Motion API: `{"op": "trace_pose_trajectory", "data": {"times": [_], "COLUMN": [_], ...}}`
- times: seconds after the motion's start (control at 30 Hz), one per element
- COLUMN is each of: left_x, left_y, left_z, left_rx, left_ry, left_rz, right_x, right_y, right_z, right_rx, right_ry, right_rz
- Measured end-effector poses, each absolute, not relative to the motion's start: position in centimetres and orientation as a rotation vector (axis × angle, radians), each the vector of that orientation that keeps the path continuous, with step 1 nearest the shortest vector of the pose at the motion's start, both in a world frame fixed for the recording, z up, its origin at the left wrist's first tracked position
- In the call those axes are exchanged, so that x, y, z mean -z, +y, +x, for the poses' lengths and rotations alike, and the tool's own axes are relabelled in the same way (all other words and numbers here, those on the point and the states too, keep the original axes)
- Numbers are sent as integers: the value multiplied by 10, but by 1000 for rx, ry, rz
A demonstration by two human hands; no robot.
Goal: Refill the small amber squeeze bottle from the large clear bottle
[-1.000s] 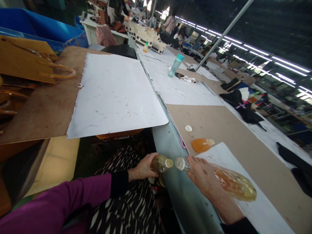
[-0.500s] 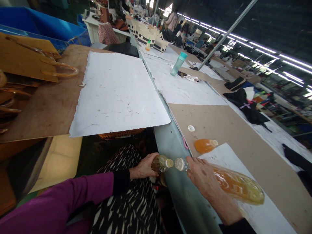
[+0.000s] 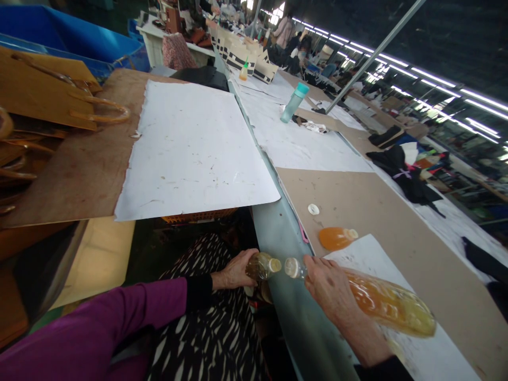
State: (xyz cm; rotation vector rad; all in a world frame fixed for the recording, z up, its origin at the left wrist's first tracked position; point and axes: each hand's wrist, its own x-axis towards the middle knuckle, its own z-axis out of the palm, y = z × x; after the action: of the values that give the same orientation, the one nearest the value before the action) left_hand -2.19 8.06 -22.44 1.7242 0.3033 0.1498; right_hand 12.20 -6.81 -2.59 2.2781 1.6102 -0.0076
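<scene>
My right hand (image 3: 327,288) is wrapped round the neck of a large plastic bottle of amber liquid (image 3: 391,307), held tipped on its side with its open mouth pointing left. My left hand (image 3: 234,271) grips a small bottle (image 3: 262,265) whose mouth faces the large bottle's mouth, a short gap between them. Both are held over the metal edge of the table (image 3: 278,238), above my lap. Another small bottle of orange liquid (image 3: 337,237) lies on the brown board, with a white cap (image 3: 313,209) beyond it.
A white sheet (image 3: 194,153) lies on a brown board at left, with tan bags with handles (image 3: 51,100) beside it. A teal water bottle (image 3: 293,102) stands further along the table. Dark cloth (image 3: 405,172) lies at right. People work in the distance.
The view has shifted slightly; the large bottle's base now sits a little further right. Both hands keep their hold and the bottle mouths stay close together.
</scene>
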Motion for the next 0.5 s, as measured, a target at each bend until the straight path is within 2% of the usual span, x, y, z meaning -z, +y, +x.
{"op": "trace_pose_trajectory", "data": {"times": [0.5], "left_x": [227], "left_y": [81], "left_z": [-22], "left_rx": [-129], "left_ry": [297], "left_rz": [1714], "right_x": [26], "right_y": [-66], "right_z": [122], "right_rx": [40], "right_ry": [1640], "right_rz": [2293]}}
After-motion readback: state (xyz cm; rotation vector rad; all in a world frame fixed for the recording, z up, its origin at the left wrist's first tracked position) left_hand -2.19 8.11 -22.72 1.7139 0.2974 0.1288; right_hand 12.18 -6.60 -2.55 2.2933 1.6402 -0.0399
